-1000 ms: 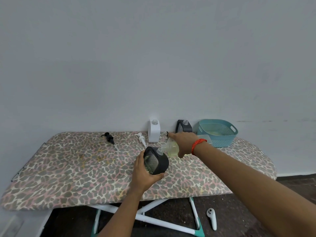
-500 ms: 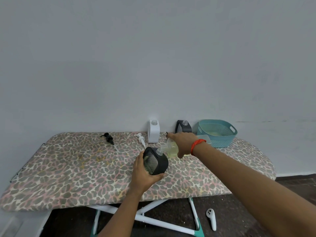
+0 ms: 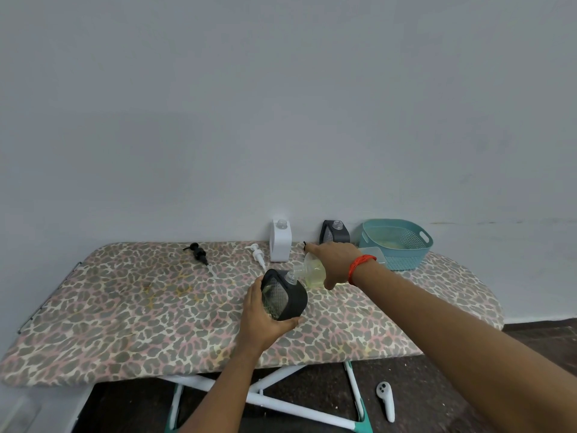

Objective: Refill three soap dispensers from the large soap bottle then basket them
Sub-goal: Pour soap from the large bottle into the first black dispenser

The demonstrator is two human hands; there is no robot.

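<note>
My left hand (image 3: 261,320) grips a black dispenser (image 3: 285,294) with a clear patterned window, tilted on the leopard-print board (image 3: 125,307). My right hand (image 3: 334,259) holds the large clear soap bottle (image 3: 312,270) of yellowish soap tipped sideways, its neck at the dispenser's open mouth. A white dispenser (image 3: 280,242) and a second black dispenser (image 3: 335,231) stand uncapped by the wall. A teal basket (image 3: 396,242) sits at the back right.
A black pump head (image 3: 197,253) and a white pump head (image 3: 257,254) lie loose on the board behind my hands. A white controller (image 3: 385,400) lies on the dark floor under the board's right side. The wall stands directly behind the board.
</note>
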